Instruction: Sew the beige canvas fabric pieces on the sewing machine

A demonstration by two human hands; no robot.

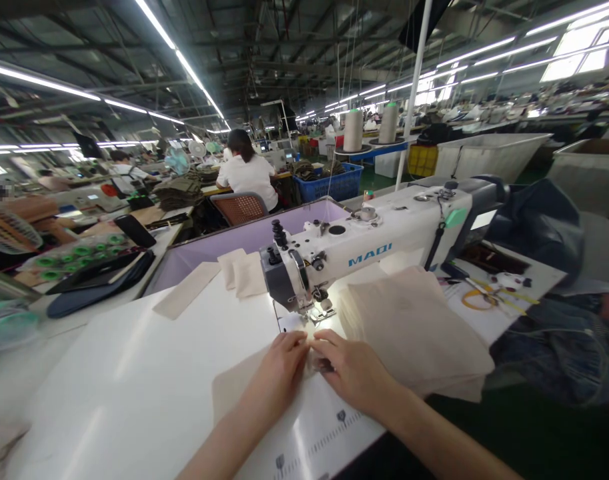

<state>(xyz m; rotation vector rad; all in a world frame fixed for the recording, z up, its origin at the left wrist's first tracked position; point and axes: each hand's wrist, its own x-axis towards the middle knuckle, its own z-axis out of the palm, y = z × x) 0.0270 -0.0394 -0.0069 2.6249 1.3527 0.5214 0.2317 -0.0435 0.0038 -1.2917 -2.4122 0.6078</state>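
My left hand [283, 367] and my right hand [354, 370] meet just in front of the presser foot [323, 315] of a white sewing machine [369, 250]. Between their fingertips they pinch the edge of a beige fabric piece [229, 389], which lies flat on the table and runs out to the left beneath my left hand and forearm. The fingers hide most of the held edge. A thick stack of beige fabric pieces [409, 327] lies right of the needle area, close beside my right hand. The machine's lamp lights the cloth at the foot.
Loose beige pieces [187, 291] lie behind the machine head on the white table [149, 373]. Scissors with yellow handles [479, 298] rest at the right. Two thread cones [353, 130] stand behind. A co-worker [249, 170] sits ahead near a blue basket [329, 185].
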